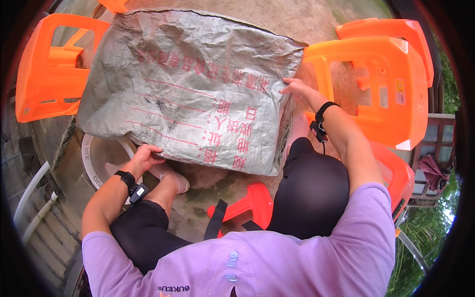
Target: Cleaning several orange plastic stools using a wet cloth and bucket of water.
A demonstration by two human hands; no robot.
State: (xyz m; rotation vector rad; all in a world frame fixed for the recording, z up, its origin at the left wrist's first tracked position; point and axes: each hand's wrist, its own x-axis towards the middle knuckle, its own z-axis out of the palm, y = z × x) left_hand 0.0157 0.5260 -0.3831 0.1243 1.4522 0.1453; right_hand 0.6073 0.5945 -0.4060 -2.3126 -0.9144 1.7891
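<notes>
A large grey woven plastic sack (178, 89) with red printing and some handwriting is spread flat in front of me. Its face is wrinkled and its far edge looks dark. At the near left edge, my left hand (147, 157) pinches the sack's rim between thumb and fingers. My right hand (297, 88) grips the right-hand edge, its thumb and forefinger on top. The other fingers of both hands are partly hidden by the sack. What lies under the sack, or in it, cannot be seen.
Orange plastic stools stand on the left (28, 81) and right (374, 48). A round, white-rimmed object (89, 159) sits beside my left hand, partly beneath the sack. A red plastic piece (259, 202) is between my legs. Pale pipes (31, 189) lie at far left.
</notes>
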